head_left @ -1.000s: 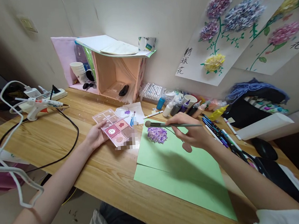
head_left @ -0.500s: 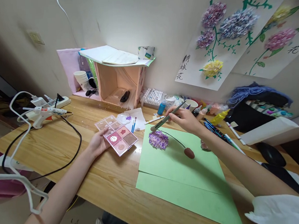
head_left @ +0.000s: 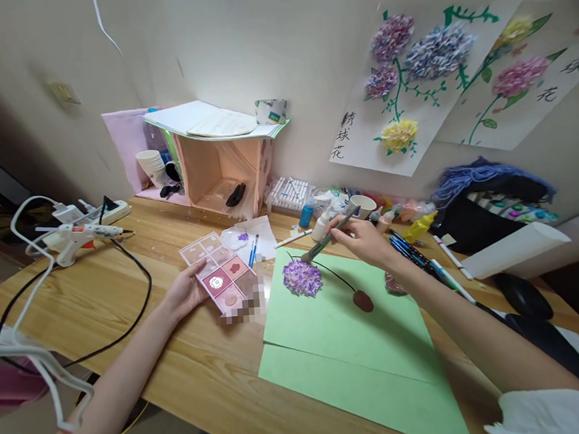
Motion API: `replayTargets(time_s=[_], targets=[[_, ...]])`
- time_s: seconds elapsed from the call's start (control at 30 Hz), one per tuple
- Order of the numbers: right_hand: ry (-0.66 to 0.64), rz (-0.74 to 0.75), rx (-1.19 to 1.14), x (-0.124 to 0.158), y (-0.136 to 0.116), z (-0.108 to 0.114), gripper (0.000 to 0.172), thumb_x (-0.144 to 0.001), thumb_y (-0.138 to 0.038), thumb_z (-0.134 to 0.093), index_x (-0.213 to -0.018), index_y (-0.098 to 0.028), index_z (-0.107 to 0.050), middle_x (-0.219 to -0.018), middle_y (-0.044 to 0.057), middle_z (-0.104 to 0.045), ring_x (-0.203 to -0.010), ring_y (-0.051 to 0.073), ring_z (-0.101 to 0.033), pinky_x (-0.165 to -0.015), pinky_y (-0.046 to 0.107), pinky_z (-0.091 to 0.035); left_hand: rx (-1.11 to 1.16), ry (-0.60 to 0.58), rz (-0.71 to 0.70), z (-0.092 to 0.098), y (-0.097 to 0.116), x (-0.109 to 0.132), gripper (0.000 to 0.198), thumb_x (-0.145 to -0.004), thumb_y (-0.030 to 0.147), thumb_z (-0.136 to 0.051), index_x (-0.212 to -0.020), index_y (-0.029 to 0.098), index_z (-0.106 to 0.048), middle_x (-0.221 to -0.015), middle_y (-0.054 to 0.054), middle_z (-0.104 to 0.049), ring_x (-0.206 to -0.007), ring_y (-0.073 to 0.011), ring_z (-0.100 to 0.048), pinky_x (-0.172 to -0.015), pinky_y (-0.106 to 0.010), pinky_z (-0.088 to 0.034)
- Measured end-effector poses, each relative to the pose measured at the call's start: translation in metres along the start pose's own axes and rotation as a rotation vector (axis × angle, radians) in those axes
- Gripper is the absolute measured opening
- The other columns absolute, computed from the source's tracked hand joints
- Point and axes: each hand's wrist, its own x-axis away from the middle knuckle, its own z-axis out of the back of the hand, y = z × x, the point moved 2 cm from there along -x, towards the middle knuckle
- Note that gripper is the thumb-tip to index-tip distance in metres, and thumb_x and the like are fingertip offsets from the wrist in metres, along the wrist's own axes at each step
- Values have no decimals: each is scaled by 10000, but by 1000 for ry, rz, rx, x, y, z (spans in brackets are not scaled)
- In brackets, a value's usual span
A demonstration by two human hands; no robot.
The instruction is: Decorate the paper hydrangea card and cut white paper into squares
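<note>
Left of the green paper [head_left: 341, 367], I have the left hand [head_left: 186, 291] gripping an open palette [head_left: 224, 275] by its left side, above the wooden desk [head_left: 195, 365]. Risk: a slack hold could tip it and spill any loose powder. On the paper's upper left lies the purple flower [head_left: 301, 277], the head of a large brush [head_left: 327, 238] at its upper right edge; from this feed I cannot tell whether bristles meet petals. The right hand [head_left: 359, 239] pinches that brush's handle over the paper's top edge. Risk: too firm a stroke could bend or loosen petals, or drag the dark strand [head_left: 339, 276] leading to a brown oval piece [head_left: 363, 301] on the paper's upper part. Surroundings: well left of the paper, a glue gun [head_left: 78, 240] and a looping black cable [head_left: 147, 288], a possible snag for the left forearm. Just off its upper left corner, thin blue brushes [head_left: 256, 245]. Behind its top edge, a white bottle [head_left: 321, 226] and a white cup [head_left: 363, 206] limit room for the handle. Right of it, pens [head_left: 415, 254] lie close by the right forearm.
</note>
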Motion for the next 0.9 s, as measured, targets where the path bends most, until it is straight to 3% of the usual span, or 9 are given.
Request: replayTargets(time_s=[0.33,0.6,0.73,0.9], targets=[[76,-112,-51,15,17,11,194,-831,-309,-451,-807,-166,-579,-682,17,-593,-652,161,-559,-596,261,-418,7,27,-19,1,1,-2,481,-899,158,-346,-1363,32,-335,-1010,-182,-682,-888,-250,-673,-810,-375,-547],[152,-201,-192,35,31,15,183,-825,-319,-470,-809,-169,-574,-656,4,-577,-639,147,-557,-595,254,-420,-45,-18,-22,2,1,-2,471,-907,179,-342,-1342,0,-361,-1028,-195,-673,-918,-252,-663,-821,-367,-542],[205,-200,-232,47,30,17,174,-825,-310,-479,-799,-167,-574,-626,-2,-565,-621,145,-553,-585,256,-429,-27,-15,-25,2,1,-2,470,-905,167,-348,-1350,16,-357,-1030,-186,-675,-912,-249,-666,-818,-365,-545],[161,-129,-259,64,20,15,195,-857,-333,-471,-833,-175,-583,-683,11,-571,-638,150,-564,-611,277,-470,-19,-38,-10,3,1,-3,478,-905,179,-347,-1355,20,-356,-1033,-197,-671,-911,-263,-665,-818,-379,-545]])
